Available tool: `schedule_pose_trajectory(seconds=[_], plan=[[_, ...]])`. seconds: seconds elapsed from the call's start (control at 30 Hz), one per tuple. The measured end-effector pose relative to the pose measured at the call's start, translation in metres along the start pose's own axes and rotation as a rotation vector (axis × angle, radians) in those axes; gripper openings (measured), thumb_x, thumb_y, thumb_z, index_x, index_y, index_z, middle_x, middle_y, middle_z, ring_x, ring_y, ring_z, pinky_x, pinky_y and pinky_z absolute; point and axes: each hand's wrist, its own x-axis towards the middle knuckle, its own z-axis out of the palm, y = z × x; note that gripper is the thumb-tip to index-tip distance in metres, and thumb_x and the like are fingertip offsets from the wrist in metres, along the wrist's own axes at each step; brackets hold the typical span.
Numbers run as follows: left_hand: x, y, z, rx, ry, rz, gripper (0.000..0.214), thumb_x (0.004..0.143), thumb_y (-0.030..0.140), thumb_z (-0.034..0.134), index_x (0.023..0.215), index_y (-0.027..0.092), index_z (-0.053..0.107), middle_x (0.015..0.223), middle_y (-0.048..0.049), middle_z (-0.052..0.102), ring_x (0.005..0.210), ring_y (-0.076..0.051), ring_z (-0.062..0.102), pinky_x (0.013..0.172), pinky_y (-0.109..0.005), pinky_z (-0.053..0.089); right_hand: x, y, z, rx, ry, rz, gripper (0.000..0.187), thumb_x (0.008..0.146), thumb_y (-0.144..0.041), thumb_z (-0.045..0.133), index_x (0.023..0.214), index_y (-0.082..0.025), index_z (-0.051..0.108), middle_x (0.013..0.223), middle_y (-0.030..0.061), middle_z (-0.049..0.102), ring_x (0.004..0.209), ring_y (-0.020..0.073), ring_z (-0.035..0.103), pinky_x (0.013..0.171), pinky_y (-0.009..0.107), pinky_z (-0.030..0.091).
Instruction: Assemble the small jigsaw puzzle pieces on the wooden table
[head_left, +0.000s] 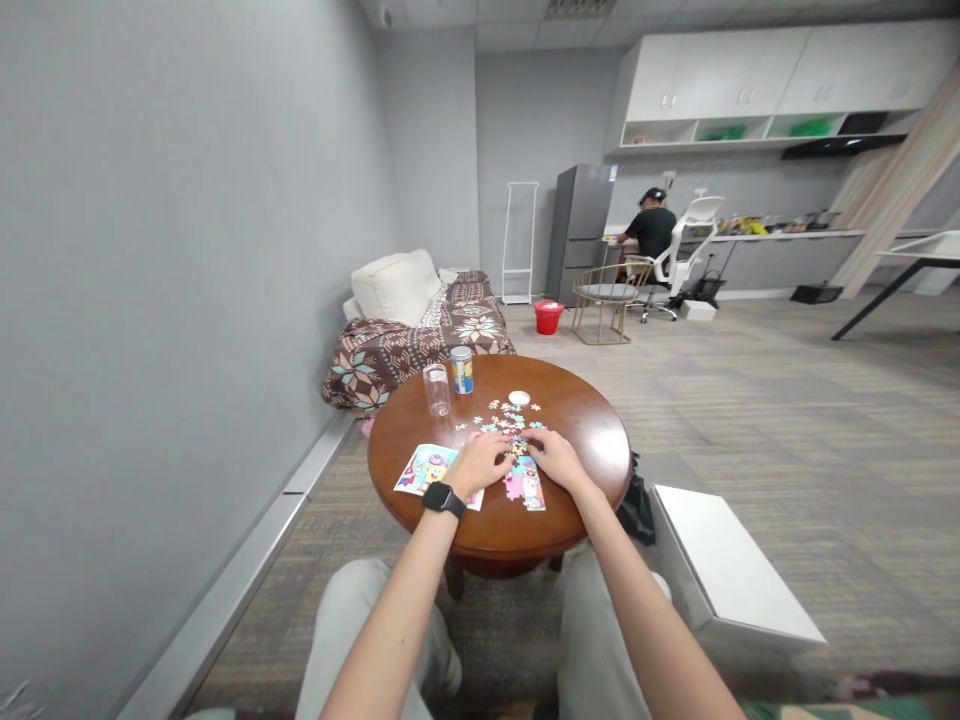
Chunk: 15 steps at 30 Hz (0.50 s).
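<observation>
On the round wooden table (480, 530), a partly joined puzzle section (532, 488) in pink and white lies just below my hands. Loose puzzle pieces (495, 425) are scattered beyond it. My left hand (480, 462), below a black watch, rests at the left of a few small pieces, its thumb and fingers apart. From the right, my right hand (556, 458) reaches to the same pieces with curved, parted fingers. My fingertips touch or nearly touch the pieces between them; no piece is clearly gripped. A cartoon picture sheet (427, 467) lies partly under my left wrist.
A clear jar (436, 390), a printed can (462, 371) and a round white lid (519, 398) stand toward the table's far side. A white box (739, 560) is on the floor at right. Behind are a covered couch (420, 345), a red bucket (548, 318) and a seated person (654, 232).
</observation>
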Motion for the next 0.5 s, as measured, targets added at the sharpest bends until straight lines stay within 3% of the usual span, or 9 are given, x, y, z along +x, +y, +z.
schedule_pose_trajectory(seconds=[0.3, 0.5], plan=[[0.001, -0.002, 0.003, 0.019, -0.008, -0.033, 0.031, 0.096, 0.030, 0.051, 0.118, 0.022, 0.071, 0.134, -0.0062, 0.066, 0.126, -0.022, 0.058, 0.108, -0.039, 0.041, 0.000, 0.006, 0.004, 0.045, 0.050, 0.031, 0.024, 0.090, -0.016, 0.053, 0.099, -0.022, 0.075, 0.105, 0.0056, 0.066, 0.099, 0.0177, 0.065, 0.095, 0.032, 0.048], [0.000, 0.001, -0.002, -0.046, -0.011, 0.067, 0.029, 0.095, 0.027, 0.051, 0.113, 0.024, 0.073, 0.127, -0.0039, 0.070, 0.123, -0.020, 0.060, 0.108, -0.038, 0.039, 0.000, 0.007, 0.005, 0.088, 0.069, 0.025, 0.025, 0.087, -0.015, 0.054, 0.099, -0.022, 0.074, 0.103, 0.0049, 0.063, 0.096, 0.0172, 0.064, 0.094, 0.032, 0.049]])
